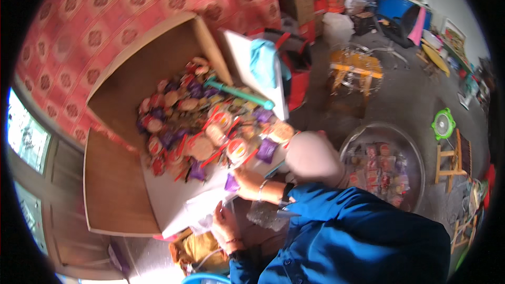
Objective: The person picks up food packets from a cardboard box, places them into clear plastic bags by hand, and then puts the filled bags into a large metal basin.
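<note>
My right hand is closed on a small purple packet at the front of a white work surface. Below it, my left hand holds a clear plastic bag, whose edges blur into glare. Beyond both hands, a heap of small wrapped goods spreads from the table into an open cardboard box lying on its side. Purple packets, round tan pieces and red-and-white round packs make up the heap. A teal stick-like tool rests across its far side.
A large metal basin holding packaged goods stands on the floor at right. Behind the table are a white board with a light-blue cloth, a red-and-black bag and a wooden stool. A blue tub shows at the bottom.
</note>
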`<state>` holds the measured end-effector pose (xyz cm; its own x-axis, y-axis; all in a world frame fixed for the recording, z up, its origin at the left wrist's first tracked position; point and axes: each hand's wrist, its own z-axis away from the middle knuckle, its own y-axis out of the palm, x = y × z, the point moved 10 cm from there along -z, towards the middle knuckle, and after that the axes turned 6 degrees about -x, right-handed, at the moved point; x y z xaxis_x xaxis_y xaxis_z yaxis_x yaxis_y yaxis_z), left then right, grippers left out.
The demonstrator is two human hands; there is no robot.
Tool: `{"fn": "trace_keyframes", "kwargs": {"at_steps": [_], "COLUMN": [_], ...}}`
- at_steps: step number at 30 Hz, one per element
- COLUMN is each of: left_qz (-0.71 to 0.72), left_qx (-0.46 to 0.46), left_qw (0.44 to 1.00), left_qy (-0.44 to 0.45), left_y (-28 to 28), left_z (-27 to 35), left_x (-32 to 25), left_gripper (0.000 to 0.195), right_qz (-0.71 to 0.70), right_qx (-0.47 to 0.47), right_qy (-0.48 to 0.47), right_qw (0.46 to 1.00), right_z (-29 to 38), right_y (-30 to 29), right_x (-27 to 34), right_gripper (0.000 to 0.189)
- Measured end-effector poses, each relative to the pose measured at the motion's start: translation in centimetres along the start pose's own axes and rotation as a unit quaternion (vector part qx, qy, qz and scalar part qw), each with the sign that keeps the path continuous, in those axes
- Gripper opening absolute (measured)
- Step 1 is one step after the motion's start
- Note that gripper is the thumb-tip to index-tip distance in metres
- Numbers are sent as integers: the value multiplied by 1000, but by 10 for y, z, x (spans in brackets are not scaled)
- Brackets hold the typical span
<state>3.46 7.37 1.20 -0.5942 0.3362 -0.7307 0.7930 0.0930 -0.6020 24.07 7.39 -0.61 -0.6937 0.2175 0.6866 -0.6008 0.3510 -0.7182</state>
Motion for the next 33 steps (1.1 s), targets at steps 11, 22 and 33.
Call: {"fn": "trace_keyframes", "kwargs": {"at_steps": [11,22,33], "left_qz": [21,79,15], "left_qx": [25,10,2], "left_qw": [999,996,997], "left_qy": [-29,25,69], "left_y": [0,18,4], "left_z": [0,11,10], "left_x": [-5,-24,-60], "left_gripper": [26,25,26], "right_qz": [-65,-506,-445], "right_qx": [54,266,228], "right_qy": [76,231,225], "right_qw": [994,787,836], "right_z": [28,95,90], "right_y": [-31,5,-2], "right_x": [-12,11,5], "right_gripper": [64,36,31]}}
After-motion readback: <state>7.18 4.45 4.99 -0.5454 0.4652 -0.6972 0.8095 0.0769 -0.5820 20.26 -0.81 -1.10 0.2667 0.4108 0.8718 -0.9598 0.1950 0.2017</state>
